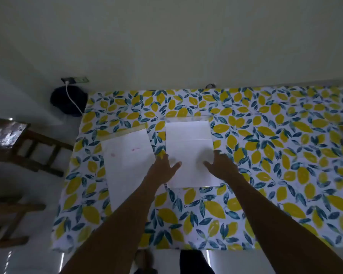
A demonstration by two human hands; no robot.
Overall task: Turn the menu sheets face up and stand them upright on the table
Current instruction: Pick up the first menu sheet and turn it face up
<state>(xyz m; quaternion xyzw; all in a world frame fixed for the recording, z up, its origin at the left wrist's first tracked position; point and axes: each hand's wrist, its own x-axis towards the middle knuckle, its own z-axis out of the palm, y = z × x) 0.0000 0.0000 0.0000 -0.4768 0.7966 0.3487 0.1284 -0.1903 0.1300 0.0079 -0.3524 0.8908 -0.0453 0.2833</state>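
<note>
Two white menu sheets in clear sleeves lie flat on the lemon-print tablecloth (265, 155). The left sheet (127, 159) shows faint pink marks through its blank side. The right sheet (188, 143) is blank white with a fold line across it. My left hand (162, 167) rests with fingers spread at the right sheet's lower left edge. My right hand (222, 165) lies spread at its lower right edge. Neither hand has closed on anything.
A wooden chair (24, 143) stands left of the table, and another wooden piece (10, 220) sits below it. A dark round object (67, 101) with a white cable sits at the table's far left corner. The wall runs along the far edge.
</note>
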